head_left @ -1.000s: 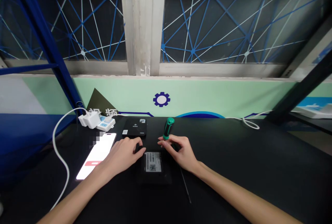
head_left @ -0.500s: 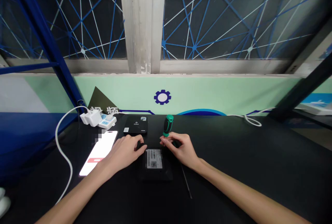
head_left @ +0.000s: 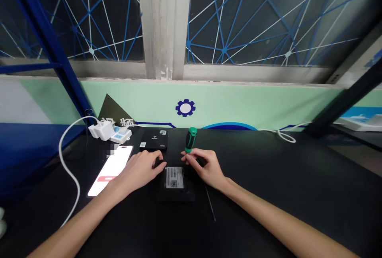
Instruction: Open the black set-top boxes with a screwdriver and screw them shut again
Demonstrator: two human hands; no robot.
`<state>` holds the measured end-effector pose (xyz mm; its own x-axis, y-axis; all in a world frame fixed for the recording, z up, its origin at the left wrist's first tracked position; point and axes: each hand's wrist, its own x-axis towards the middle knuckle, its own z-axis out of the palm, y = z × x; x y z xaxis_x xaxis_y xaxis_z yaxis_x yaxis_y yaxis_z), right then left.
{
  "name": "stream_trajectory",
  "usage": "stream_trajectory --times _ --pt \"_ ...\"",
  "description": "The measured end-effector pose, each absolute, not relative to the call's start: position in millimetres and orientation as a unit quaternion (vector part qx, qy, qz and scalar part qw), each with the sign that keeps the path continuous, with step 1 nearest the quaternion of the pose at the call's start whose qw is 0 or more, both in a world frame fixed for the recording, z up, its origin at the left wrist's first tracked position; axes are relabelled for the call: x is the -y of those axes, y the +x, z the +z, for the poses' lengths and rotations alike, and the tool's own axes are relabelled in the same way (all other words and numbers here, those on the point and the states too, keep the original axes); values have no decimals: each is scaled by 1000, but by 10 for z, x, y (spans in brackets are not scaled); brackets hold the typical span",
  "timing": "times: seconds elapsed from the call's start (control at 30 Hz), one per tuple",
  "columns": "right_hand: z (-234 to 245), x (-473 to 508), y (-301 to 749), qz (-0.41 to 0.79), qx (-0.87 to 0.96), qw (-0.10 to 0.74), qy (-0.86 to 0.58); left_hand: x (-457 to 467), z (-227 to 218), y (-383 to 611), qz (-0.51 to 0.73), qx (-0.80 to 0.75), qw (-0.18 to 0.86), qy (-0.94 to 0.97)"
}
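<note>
A flat black box (head_left: 176,189) with a white label lies on the black table in front of me. My left hand (head_left: 139,169) rests at the box's far left corner, fingers bent onto its edge. My right hand (head_left: 206,167) is at the far right corner. Its fingers are pinched round the lower part of a screwdriver with a green handle (head_left: 190,138). The screwdriver stands nearly upright, and my fingers hide its tip.
A second black box (head_left: 154,139) lies behind the first. A lit phone (head_left: 111,169) lies to the left, with a power strip and white charger (head_left: 109,132) and its white cable (head_left: 67,172) beyond. A thin dark rod (head_left: 209,207) lies near my right wrist. Another white cable (head_left: 285,135) sits far right.
Both hands keep their places at the box and on the screwdriver. Only the view has shifted a little, so everything sits slightly higher in the picture.
</note>
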<state>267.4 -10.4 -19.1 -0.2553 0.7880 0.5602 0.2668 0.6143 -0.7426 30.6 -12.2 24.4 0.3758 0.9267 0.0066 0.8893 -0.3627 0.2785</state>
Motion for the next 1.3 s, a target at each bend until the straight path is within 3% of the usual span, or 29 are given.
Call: stream_trajectory --times 1.03,1.3 --pt "-241 34 2610 249 708 543 -377 109 204 298 85 -532 98 837" --pt "-200 84 2639 262 742 511 -347 117 201 295 84 -531 100 838"
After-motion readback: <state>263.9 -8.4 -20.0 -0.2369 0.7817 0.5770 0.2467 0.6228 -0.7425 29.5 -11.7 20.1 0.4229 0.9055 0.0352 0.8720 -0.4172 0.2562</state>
